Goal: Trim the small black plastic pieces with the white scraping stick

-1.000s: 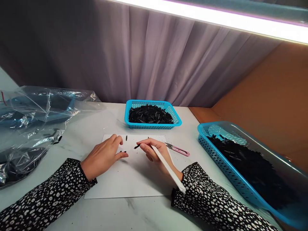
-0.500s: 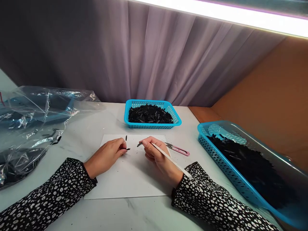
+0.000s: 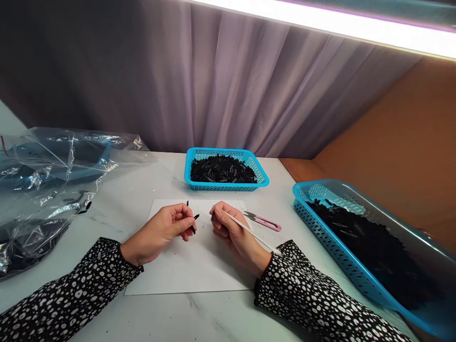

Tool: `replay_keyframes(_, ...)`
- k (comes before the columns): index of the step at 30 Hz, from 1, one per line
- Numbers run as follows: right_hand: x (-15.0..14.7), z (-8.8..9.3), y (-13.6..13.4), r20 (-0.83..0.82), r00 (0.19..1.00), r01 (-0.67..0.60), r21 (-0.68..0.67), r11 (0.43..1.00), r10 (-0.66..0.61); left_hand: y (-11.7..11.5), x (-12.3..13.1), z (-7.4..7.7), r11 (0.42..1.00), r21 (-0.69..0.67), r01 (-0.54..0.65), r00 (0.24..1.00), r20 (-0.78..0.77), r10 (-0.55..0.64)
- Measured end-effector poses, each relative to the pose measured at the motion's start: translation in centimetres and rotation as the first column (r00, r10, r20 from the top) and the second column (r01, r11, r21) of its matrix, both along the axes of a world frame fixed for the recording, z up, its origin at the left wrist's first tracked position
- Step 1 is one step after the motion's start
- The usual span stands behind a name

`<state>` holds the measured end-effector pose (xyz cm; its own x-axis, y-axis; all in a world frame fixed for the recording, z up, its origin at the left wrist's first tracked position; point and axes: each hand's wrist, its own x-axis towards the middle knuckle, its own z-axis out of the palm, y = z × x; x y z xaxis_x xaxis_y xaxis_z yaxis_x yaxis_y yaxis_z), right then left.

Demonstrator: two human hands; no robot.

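My left hand (image 3: 166,232) is raised a little over the white sheet (image 3: 192,270), its fingertips pinching small black pieces (image 3: 196,217). Facing it from the right, my right hand (image 3: 233,228) is closed around a thin white stick (image 3: 254,234), whose back end reaches toward the sleeve. A dark bit shows at the tips of the right fingers; what it is exactly, I cannot make out. Another small black piece (image 3: 187,203) lies near the sheet's far edge, just beyond the left hand. Pink-handled snips (image 3: 265,222) rest right of the right hand.
At the back stands a blue basket (image 3: 227,186) of black pieces. A larger blue basket (image 3: 342,261) with similar pieces is on the right. Clear plastic bags (image 3: 67,166) with black contents cover the left side. A bright lamp (image 3: 320,23) hangs overhead.
My left hand has lifted and turned, now showing more black pieces between its fingers. The dark piece that stuck out from my right fingertips is now mostly hidden in them.
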<state>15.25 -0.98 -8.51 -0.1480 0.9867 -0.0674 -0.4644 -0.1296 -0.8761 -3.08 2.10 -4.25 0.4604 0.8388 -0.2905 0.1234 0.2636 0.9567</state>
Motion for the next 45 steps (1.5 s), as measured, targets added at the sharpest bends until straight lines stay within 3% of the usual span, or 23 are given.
replay_keyframes(3, 0.2, -0.2, 0.0, -0.017, 0.999, -0.029, -0.010, 1.000, 0.029, -0.1, 0.1, -0.5, 0.975, -0.221, -0.029, 0.992, 0.112, 0.055)
replay_keyframes(6, 0.2, -0.3, 0.1, -0.041, 0.998, -0.054, -0.030, 0.998, 0.053, -0.4, 0.3, -0.6, 0.960, -0.281, -0.016, 0.987, 0.150, 0.061)
replay_keyframes(13, -0.1, -0.3, -0.2, -0.032, 0.995, -0.093, -0.032, 0.995, 0.092, -1.5, 0.9, -0.2, 0.984, -0.172, 0.052, 0.988, 0.155, -0.025)
replay_keyframes(16, -0.4, -0.4, -0.5, 0.073, 0.993, -0.091, 0.007, 0.996, 0.091, -1.6, 1.0, -0.4, 0.995, -0.095, 0.026, 0.994, 0.107, -0.016)
replay_keyframes(18, -0.3, -0.4, -0.2, 0.219, 0.975, -0.043, 0.075, 0.996, 0.025, -1.5, 1.0, -0.6, 0.996, -0.085, -0.009, 0.995, 0.098, 0.017)
replay_keyframes(21, 0.8, 0.1, 2.3, 0.494, 0.830, 0.100, 0.324, 0.941, -0.258, -1.1, 0.8, -0.9, 0.989, -0.146, -0.037, 0.988, 0.144, 0.059)
replay_keyframes(23, 2.3, 0.8, 5.1, 0.587, 0.612, 0.196, 0.538, 0.820, -0.531, -0.9, 0.8, -1.0, 0.979, -0.203, -0.031, 0.983, 0.172, 0.067)
replay_keyframes(24, 3.2, 1.1, 6.6, 0.584, 0.556, 0.230, 0.575, 0.785, -0.591, -0.9, 0.8, -1.1, 0.974, -0.227, -0.026, 0.981, 0.180, 0.069)
replay_keyframes(27, 5.5, 1.7, 10.8, 0.585, 0.461, 0.277, 0.620, 0.735, -0.667, -1.0, 0.8, -1.1, 0.963, -0.270, -0.022, 0.977, 0.201, 0.078)
replay_keyframes(30, 6.7, 1.6, 12.8, 0.618, 0.429, 0.251, 0.619, 0.744, -0.659, -1.1, 0.7, -1.0, 0.960, -0.280, -0.005, 0.969, 0.235, 0.074)
replay_keyframes(34, 5.8, 1.6, 10.5, 0.600, 0.432, 0.235, 0.646, 0.726, -0.674, -1.2, 0.6, -0.9, 0.959, -0.281, 0.020, 0.948, 0.311, 0.071)
replay_keyframes(36, 4.5, 2.0, 7.6, 0.523, 0.507, 0.191, 0.707, 0.681, -0.685, -1.2, 0.5, -1.0, 0.951, -0.308, 0.029, 0.930, 0.357, 0.087)
replay_keyframes(41, 1.5, 2.4, 0.3, 0.508, 0.614, -0.070, 0.798, 0.599, -0.605, -1.6, 0.5, -0.8, 0.924, -0.376, 0.062, 0.880, 0.457, 0.127)
replay_keyframes(45, 0.6, 1.6, -2.0, 0.400, 0.723, -0.009, 0.821, 0.570, -0.564, -1.8, 0.5, -0.6, 0.919, -0.390, 0.054, 0.877, 0.459, 0.143)
